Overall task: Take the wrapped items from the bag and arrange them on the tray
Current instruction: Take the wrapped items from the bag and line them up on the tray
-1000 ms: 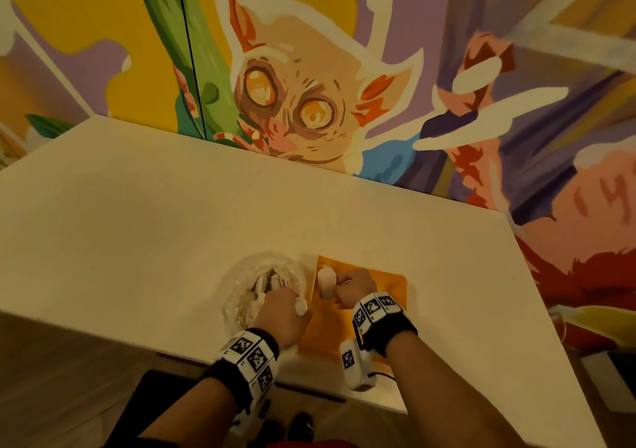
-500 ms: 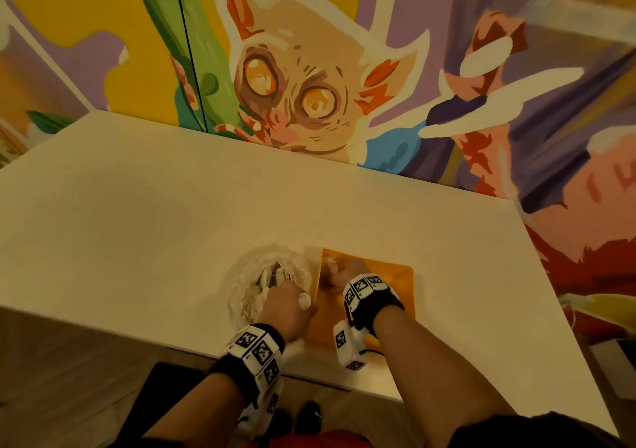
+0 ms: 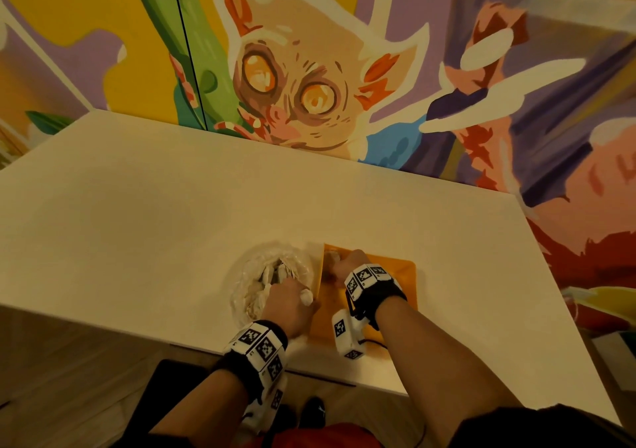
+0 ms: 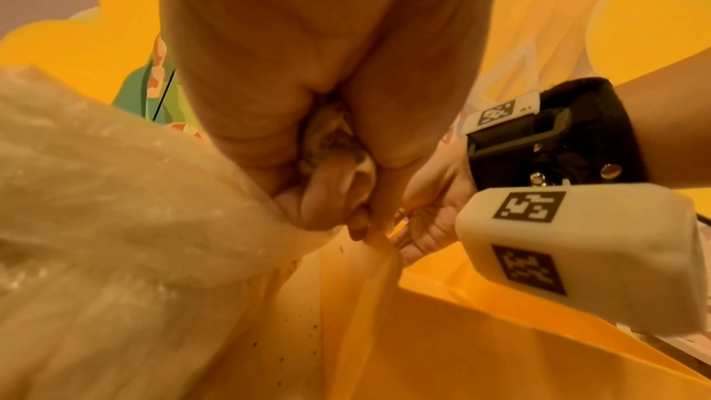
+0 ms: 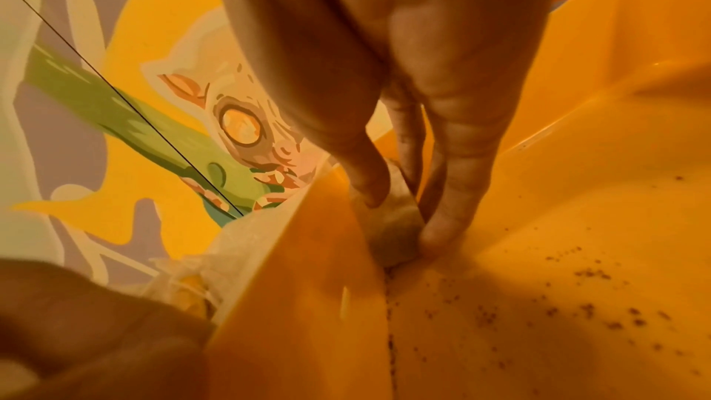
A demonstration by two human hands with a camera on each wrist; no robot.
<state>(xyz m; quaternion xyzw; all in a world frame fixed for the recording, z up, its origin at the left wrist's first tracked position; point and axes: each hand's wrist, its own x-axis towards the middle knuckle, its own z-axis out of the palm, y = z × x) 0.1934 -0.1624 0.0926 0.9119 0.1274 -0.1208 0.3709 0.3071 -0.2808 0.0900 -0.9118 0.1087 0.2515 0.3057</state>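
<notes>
Right hand [image 3: 347, 264] has moved to tray [image 3: 402, 275] far-left corner, pinching wrapped item [image 5: 388, 224]. Left hand [image 3: 292, 305] grips another item [image 3: 306, 297] beside bag [image 3: 261, 275].

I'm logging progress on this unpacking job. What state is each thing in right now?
Bag: open on the table, wrapped items still inside.
Tray: on the table beside the bag, crumbs on its floor.
Wrapped item: at the tray's near-bag wall, pinched by the right hand.
Second wrapped item: held in the left hand, at the bag's edge.
</notes>
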